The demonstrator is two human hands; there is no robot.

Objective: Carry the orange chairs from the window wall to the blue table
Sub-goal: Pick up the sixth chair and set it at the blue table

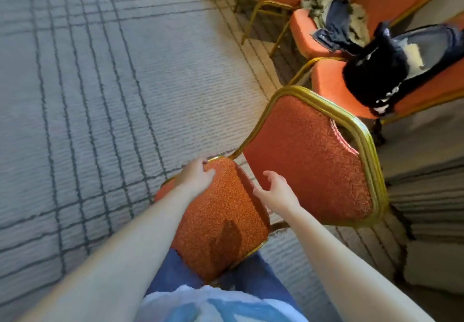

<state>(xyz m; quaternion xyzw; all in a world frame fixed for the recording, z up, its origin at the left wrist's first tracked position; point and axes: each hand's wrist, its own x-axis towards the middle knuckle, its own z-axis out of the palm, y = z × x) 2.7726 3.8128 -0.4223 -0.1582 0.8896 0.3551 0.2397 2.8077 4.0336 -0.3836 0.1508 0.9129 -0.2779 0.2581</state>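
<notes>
**A:** Standing right here watching. The orange chair (221,223) is directly in front of the person, seat (216,206) toward them, near the other chairs (331,83) by the wall. I can't tell if its legs are on the carpet (88,95). No blue table in sight. Left hand (198,176) has its fingers curled over the seat's left rear corner. Right hand (276,191) is spread loose, holding nothing, hovering just off the bottom of the backrest (308,160).

**B:** ok so mid-grab. I'd put that right hand on the gold frame (361,130) at the backrest's side, not the padding, since fabric probably slips. One hand low, one on the back, then lift level.

**A:** Agreed. Also swing it away from the neighbour with the black bag (374,75) on it, legs could snag imo.
</notes>
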